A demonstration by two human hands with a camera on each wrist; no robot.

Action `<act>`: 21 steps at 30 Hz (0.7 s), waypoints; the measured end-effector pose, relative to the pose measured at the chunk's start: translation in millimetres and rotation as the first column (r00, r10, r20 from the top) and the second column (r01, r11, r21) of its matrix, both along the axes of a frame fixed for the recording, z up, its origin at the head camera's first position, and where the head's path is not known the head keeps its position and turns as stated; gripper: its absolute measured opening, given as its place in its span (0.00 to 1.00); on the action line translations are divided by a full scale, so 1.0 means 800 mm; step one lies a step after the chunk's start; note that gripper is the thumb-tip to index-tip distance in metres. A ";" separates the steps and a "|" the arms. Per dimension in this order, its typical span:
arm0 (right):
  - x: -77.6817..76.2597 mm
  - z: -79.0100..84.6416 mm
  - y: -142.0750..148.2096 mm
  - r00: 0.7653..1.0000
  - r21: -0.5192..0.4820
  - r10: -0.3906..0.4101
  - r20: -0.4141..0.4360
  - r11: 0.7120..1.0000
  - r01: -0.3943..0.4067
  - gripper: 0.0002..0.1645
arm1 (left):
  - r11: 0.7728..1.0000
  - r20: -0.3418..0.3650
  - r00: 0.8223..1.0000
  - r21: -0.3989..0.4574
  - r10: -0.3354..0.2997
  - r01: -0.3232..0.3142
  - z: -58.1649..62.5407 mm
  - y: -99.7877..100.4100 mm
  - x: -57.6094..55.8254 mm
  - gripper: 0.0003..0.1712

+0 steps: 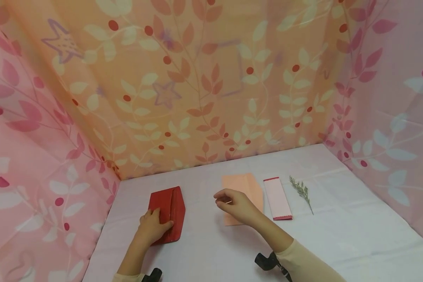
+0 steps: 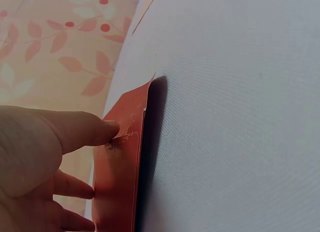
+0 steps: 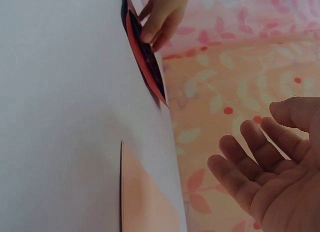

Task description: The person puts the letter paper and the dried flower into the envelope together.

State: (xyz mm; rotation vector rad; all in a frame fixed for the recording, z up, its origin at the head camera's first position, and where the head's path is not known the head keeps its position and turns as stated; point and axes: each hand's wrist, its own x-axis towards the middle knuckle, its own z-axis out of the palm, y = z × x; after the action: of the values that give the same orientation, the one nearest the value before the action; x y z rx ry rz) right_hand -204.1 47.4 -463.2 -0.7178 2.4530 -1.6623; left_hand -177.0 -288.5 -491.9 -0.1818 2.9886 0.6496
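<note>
On the left side of the table lies a red envelope (image 1: 165, 203), its flap side toward the right. My left hand (image 1: 153, 227) rests on it, thumb near the flap fold and the other fingers spread over its face. In the left wrist view the thumb touches the red envelope (image 2: 120, 177) by the flap line. My right hand (image 1: 237, 205) hovers above a peach envelope (image 1: 255, 192) with fingers loosely bent. Nothing shows in that right hand (image 3: 280, 167) in the right wrist view.
Right of the peach envelope lies a pale pink folded strip (image 1: 277, 197) with red ends. Beyond it is a dried green sprig (image 1: 301, 190). The white-covered table (image 1: 352, 219) meets leaf-patterned curtains (image 1: 215, 98) at the back and both sides.
</note>
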 end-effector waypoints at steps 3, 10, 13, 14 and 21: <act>0.002 0.002 0.013 1.000 -0.006 -0.020 -0.017 1.000 0.020 0.14 | 1.000 -0.004 1.000 0.012 0.000 0.000 -0.001 -0.001 0.000 0.46; 0.003 0.004 0.042 0.996 0.011 -0.064 -0.058 0.998 0.064 0.14 | 1.000 -0.047 0.999 -0.007 -0.008 0.008 0.001 -0.002 0.003 0.46; 0.004 0.005 0.059 0.994 0.026 -0.076 -0.082 0.997 0.078 0.14 | 0.999 -0.072 0.997 0.013 -0.028 0.029 0.013 0.008 0.006 0.45; 0.005 0.006 0.064 0.993 0.032 -0.080 -0.086 0.996 0.083 0.14 | 0.999 -0.082 0.996 0.020 -0.036 0.038 0.017 0.012 0.007 0.44; 0.005 0.006 0.100 0.986 0.079 -0.116 -0.118 0.989 0.126 0.15 | 0.993 -0.096 0.992 0.087 -0.077 0.086 0.036 0.051 0.015 0.43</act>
State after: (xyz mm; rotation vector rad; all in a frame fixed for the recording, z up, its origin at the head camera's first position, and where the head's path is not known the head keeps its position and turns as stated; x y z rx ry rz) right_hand -200.0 127.1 -458.4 -0.6823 2.6785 -1.5847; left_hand -164.9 -247.8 -462.9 -0.0236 3.0270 0.8038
